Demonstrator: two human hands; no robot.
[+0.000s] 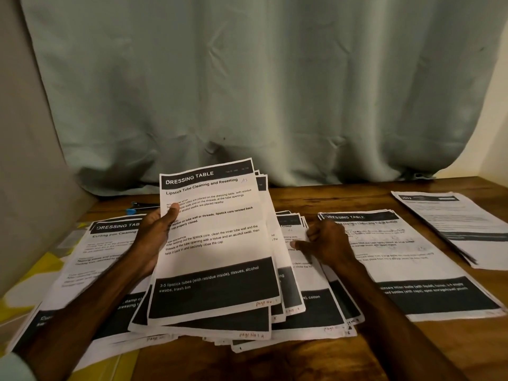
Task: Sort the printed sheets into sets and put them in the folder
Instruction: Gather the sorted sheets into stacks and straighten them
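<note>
Sheets point(214, 243) headed "Dressing Table" are fanned in the left hand point(156, 235), which grips their left edge with the thumb on the top page, raised over the worktop point(302, 358). More lie in a left pile point(82, 270), a middle pile point(310, 306) and two right piles point(412, 257). The right hand point(327, 243) rests with curled fingers on the middle pile; whether it pinches a page cannot be told.

Printed sheets point(217, 243) in left grip point(158, 235)
</note>
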